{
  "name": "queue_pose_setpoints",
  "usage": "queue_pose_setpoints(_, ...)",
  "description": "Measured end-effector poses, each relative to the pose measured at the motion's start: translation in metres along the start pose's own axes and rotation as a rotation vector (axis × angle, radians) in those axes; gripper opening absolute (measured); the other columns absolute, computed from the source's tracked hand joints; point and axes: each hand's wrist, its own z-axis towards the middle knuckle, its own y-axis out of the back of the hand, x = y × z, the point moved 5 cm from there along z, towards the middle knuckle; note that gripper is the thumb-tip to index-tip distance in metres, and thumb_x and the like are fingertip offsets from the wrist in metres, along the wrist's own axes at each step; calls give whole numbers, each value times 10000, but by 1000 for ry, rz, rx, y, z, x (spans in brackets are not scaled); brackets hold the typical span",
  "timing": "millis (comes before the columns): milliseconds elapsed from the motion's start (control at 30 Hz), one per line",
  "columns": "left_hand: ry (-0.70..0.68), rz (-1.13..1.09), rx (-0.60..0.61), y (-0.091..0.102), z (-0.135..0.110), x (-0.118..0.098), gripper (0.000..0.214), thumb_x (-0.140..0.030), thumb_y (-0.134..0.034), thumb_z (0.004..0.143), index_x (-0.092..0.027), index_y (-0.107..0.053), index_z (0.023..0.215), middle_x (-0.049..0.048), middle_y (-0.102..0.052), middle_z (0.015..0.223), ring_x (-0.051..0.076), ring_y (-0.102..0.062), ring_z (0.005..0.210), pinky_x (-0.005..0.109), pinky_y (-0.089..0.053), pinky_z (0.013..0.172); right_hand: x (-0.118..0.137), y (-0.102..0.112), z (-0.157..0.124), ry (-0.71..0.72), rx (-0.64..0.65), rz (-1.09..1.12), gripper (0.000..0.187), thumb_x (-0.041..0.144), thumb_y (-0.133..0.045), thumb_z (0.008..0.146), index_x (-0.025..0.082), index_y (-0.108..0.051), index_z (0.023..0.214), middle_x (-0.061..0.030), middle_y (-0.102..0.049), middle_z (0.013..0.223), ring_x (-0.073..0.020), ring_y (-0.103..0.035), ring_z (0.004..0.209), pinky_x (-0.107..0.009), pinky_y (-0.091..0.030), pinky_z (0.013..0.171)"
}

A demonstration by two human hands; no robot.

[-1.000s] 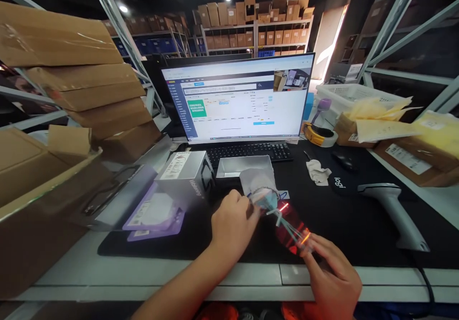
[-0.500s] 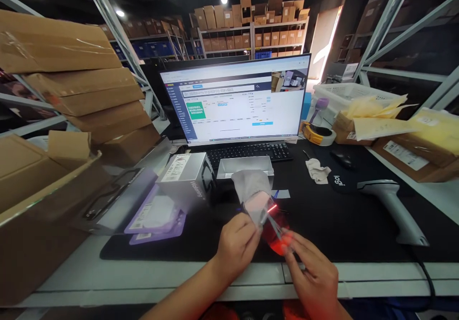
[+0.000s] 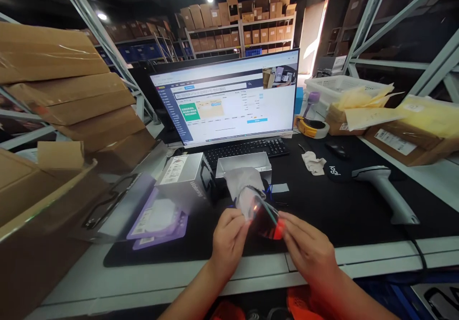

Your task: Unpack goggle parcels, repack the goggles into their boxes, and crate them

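My left hand [image 3: 229, 236] pinches the lower end of a grey cloth pouch [image 3: 243, 186]. A pair of red-lensed glasses [image 3: 266, 218] sticks out of the pouch mouth. My right hand [image 3: 309, 249] grips the red lens from the right side. Both hands hover over the black desk mat [image 3: 322, 215], close to the desk's front edge. An open silver box tray [image 3: 244, 162] lies just behind the pouch. A silver product box [image 3: 183, 174] stands to its left.
A monitor [image 3: 229, 98] and keyboard [image 3: 247, 147] stand behind the hands. A barcode scanner [image 3: 385, 188], mouse [image 3: 334, 149], crumpled tissue [image 3: 313, 161] and tape roll [image 3: 312, 127] lie to the right. Stacked cardboard boxes [image 3: 68, 100] crowd the left; purple packets [image 3: 158, 217] lie beside them.
Both hands drew together and toward me. The red lenses that stuck far out of the pouch to the right now sit closer in between my hands.
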Motion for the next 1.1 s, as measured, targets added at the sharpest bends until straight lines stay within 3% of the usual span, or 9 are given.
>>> queue_pose_setpoints(200, -136, 50, 59, -6, -9, -4, 207, -28, -490, 922, -184, -624, 933, 43, -582, 833, 151, -559, 759, 250, -494, 690, 3, -5, 9, -177, -122, 121, 241, 74, -603, 894, 187, -765, 1032, -75, -778, 997, -200, -758, 910, -273, -641, 848)
queue_pose_setpoints(333, -153, 129, 24, -8, -13, -6, 200, -14, -520, 905, -182, -624, 937, 41, -585, 826, 151, -561, 738, 247, -489, 674, 2, -22, 9, -433, -83, 297, 176, 170, -648, 902, 231, -803, 958, -54, -787, 932, -202, -765, 802, -246, -650, 694)
queue_pose_setpoints(400, -128, 107, 8, -4, -13, -6, 189, -14, -526, 906, -181, -615, 918, 32, -572, 815, 142, -550, 726, 239, -480, 666, 2, -28, 9, -469, -73, 328, 167, 183, -655, 903, 232, -806, 954, -53, -787, 930, -202, -764, 798, -245, -647, 680)
queue_pose_setpoints(500, -76, 98, -96, 11, -13, -5, 183, -16, -518, 909, -179, -600, 888, 25, -557, 803, 140, -540, 730, 243, -469, 670, 5, -27, 12, -356, -108, 233, 196, 139, -632, 904, 223, -790, 983, -47, -784, 940, -194, -761, 846, -262, -648, 762)
queue_pose_setpoints(633, -98, 197, -225, 32, -14, -6, 190, -13, -514, 902, -184, -597, 908, 27, -558, 799, 151, -537, 737, 264, -467, 675, 18, -22, 21, -34, -70, 71, 250, 63, -566, 914, 154, -738, 1070, -110, -768, 1021, -196, -750, 938, -273, -638, 850)
queue_pose_setpoints(767, -180, 321, -144, 37, -19, -7, 172, -35, -532, 899, -195, -580, 859, 14, -534, 765, 143, -504, 680, 253, -446, 628, 31, -20, 34, 167, 17, -124, 247, 54, -561, 910, 152, -714, 1076, -109, -766, 1052, -193, -750, 932, -288, -632, 875)
queue_pose_setpoints(933, -108, 271, -63, 36, -22, -6, 204, -26, -508, 914, -195, -551, 808, 7, -515, 758, 137, -514, 681, 242, -446, 632, 38, -26, 48, 81, 67, -118, 217, 87, -523, 923, 197, -696, 995, -40, -772, 1000, -146, -746, 844, -366, -543, 1051)
queue_pose_setpoints(1033, -79, 246, -73, 37, -20, -7, 210, -30, -494, 924, -200, -540, 809, 7, -509, 764, 145, -514, 697, 254, -445, 649, 44, -33, 48, -36, -39, -85, 206, 76, -527, 912, 195, -683, 975, -27, -775, 963, -152, -751, 851, -409, -475, 1121)
queue_pose_setpoints(1100, -95, 264, -106, 40, -17, -8, 211, -31, -495, 925, -201, -536, 806, 8, -510, 767, 149, -506, 705, 262, -437, 658, 50, -38, 46, -64, -116, -113, 206, 64, -533, 903, 181, -683, 980, -48, -770, 1041, -197, -734, 1016, -434, -416, 1166)
